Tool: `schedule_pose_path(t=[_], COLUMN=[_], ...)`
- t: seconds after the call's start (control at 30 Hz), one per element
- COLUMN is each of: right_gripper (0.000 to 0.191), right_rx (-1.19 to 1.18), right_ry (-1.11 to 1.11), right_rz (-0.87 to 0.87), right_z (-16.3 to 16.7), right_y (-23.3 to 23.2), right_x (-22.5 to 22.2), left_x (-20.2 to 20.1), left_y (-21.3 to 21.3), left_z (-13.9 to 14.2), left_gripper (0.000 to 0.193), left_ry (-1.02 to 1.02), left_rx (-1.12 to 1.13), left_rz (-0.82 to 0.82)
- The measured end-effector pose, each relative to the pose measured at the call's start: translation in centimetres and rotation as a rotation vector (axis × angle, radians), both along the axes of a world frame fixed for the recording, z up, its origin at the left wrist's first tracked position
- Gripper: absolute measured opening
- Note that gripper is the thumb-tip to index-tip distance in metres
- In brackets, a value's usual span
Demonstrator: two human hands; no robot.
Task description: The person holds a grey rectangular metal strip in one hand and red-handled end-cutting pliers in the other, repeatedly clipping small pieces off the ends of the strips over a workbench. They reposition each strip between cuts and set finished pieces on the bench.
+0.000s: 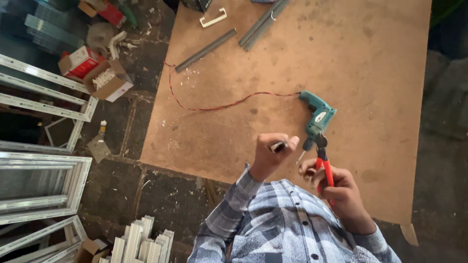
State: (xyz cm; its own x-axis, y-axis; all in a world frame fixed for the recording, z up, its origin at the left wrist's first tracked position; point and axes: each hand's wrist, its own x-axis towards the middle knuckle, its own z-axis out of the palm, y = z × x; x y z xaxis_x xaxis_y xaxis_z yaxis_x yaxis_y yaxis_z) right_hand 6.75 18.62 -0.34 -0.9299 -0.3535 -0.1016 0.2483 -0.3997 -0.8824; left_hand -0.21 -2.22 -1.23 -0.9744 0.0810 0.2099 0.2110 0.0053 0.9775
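— What is the board [341, 53] filling the upper right of the frame made of?

— Matt brown fibreboard, smooth but scuffed. The drill [317, 117] at mid-frame has a teal plastic shell, slightly glossy.

— And the pliers [324, 163]?

— Glossy red plastic grips and dark metal jaws. The grey bars [207, 49] at top centre look like dull plastic or metal.

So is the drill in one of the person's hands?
No, the teal drill lies on the board, while the right hand holds red-handled pliers.
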Motion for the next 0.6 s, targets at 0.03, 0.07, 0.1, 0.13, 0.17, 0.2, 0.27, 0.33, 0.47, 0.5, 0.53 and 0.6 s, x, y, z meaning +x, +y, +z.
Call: schedule_pose_path(t=[0.03,0.07,0.1,0.13,0.17,0.2,0.27,0.33,0.47,0.5,0.53,0.6], right_gripper=[0.02,0.021,0.023,0.024,0.022,0.021,0.019,0.019,0.01,0.007,0.005,0.005], right_rx=[0.126,0.17,0.214,0.259,0.209,0.157,0.079,0.032,-0.009,0.007,0.023,0.027], right_ry=[0.078,0.068,0.057,0.046,0.11,0.173,0.212,0.168,0.203,0.209,0.215,0.15], right_rz=[-0.001,-0.044,-0.086,-0.128,-0.142,-0.156,-0.172,-0.177,-0.15,-0.14,-0.13,-0.154], right_z=[0.2,0.4,0.7,0.9,0.9,0.9,1.1,1.6,2.7,2.9,3.0,3.0], right_y=[0.0,0.0,0.0,0.1,-0.1,-0.5,-0.9,-1.1,-2.1,-2.2,-2.3,-2.6], right_x=[-0.2,-0.3,-0.3,-0.2,-0.4,-0.6,-1.0,-1.2,-1.7,-1.8,-1.8,-1.6], left_x=[0.2,0.5,0.8,1.1,1.3,1.6,2.1,2.7,2.9,2.8,2.6,2.8], left_y=[0.1,0.2,0.3,0.4,0.6,0.8,1.1,1.6,2.2,2.1,2.0,1.7], left_z=[0.0,-0.1,-0.2,-0.2,-0.3,-0.3,-0.3,0.0,0.6,0.7,0.7,0.8], left_gripper=[0.042,0.039,0.036,0.033,0.027,0.022,0.019,0.025,0.033,0.035,0.036,0.039], left_ry=[-0.04,-0.074,-0.108,-0.143,-0.182,-0.222,-0.219,-0.13,0.069,0.101,0.133,0.133], left_rx=[0.009,-0.008,-0.025,-0.041,0.035,0.11,0.115,-0.024,-0.094,-0.124,-0.155,-0.194], left_rz=[-0.027,-0.058,-0.088,-0.116,-0.161,-0.207,-0.274,-0.314,-0.313,-0.317,-0.32,-0.299])
